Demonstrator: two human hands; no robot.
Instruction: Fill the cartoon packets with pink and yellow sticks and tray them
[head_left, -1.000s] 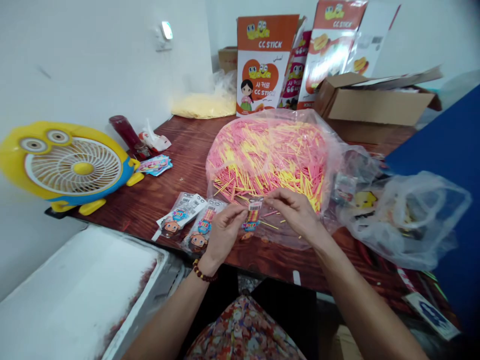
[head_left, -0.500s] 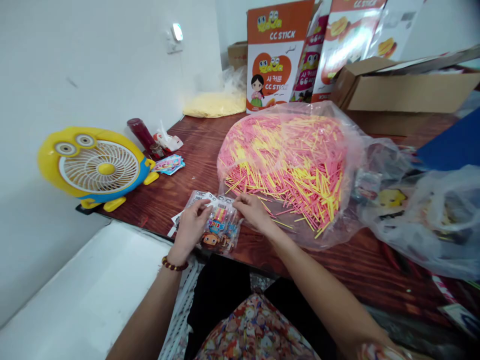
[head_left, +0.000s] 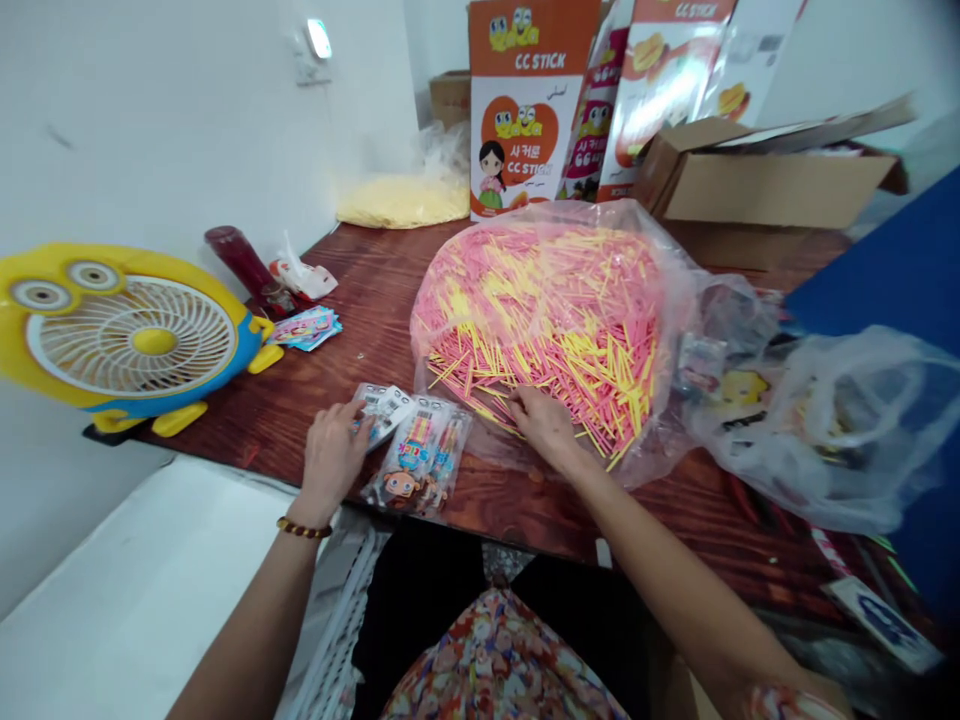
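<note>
My left hand (head_left: 335,455) has its curled fingers on the left edge of a small pile of flat printed packets (head_left: 391,412). Right of that pile, a pair of clear packets (head_left: 420,455) with a cartoon face and coloured sticks inside lies on the table, out of both hands. My right hand (head_left: 546,425) is at the front edge of a heap of thin pink and yellow sticks (head_left: 555,310). Its fingers are bent close together among the nearest sticks; whatever they pinch is too small to make out. The heap lies in a large open clear plastic bag (head_left: 679,400).
A yellow cartoon-shaped fan (head_left: 154,340) stands at the left, near a dark red bottle (head_left: 244,262), tissues (head_left: 304,278) and printed cards (head_left: 307,328). Printed cartons (head_left: 517,120) and an open cardboard box (head_left: 757,190) stand behind. A white plastic bag (head_left: 862,430) sits at the right.
Both hands have let go of the clear packets, which now lie flat. My left hand has shifted left onto the other packets; my right hand has moved right to the sticks. The view has turned slightly right.
</note>
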